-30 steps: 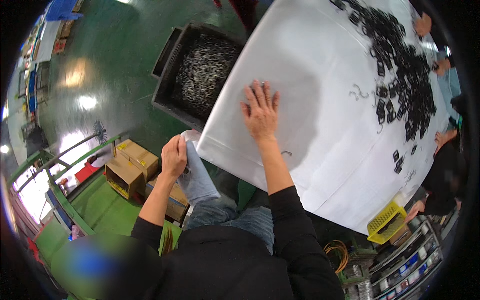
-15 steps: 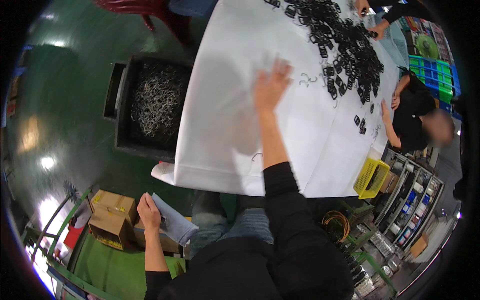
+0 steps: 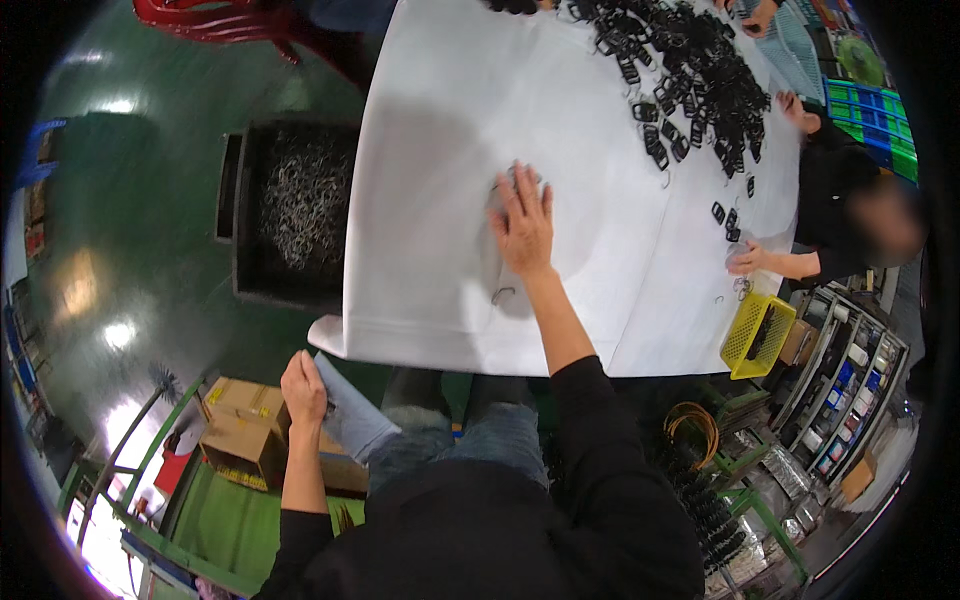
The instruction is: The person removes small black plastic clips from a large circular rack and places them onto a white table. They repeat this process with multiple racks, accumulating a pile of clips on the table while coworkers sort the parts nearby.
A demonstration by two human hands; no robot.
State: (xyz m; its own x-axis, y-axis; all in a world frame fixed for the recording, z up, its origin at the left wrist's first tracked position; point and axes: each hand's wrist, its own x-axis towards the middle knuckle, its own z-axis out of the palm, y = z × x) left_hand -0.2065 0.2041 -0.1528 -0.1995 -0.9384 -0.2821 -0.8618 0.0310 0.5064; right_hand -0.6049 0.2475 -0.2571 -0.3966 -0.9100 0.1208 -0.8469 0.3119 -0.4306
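Observation:
My left hand (image 3: 304,388), at the lower left beside the table, is closed round the edge of a flat blue-grey piece (image 3: 350,412). Whether this is cloth or folded sheet, I cannot make out. On the white tabletop (image 3: 430,200) my right hand (image 3: 524,228) lies flat, palm down, fingers a little apart. Bits of thin metal wire show at its fingertips; the palm hides whatever else is beneath. A single small wire hook (image 3: 503,294) lies just below that hand, near the front of the table. Black buckle-like pieces with hooks (image 3: 700,70) are heaped at the far right.
A dark bin (image 3: 300,205) full of metal hooks stands left of the table. At the right front corner is a yellow basket (image 3: 757,335) with dark pieces inside. A person in black (image 3: 840,200) works at the right edge; another person's hands (image 3: 758,18) show at the far right.
My right hand has swept back toward me over the tabletop, and the loose hooks once near its fingertips are out of sight. The co-worker's hand has moved down to near the yellow basket.

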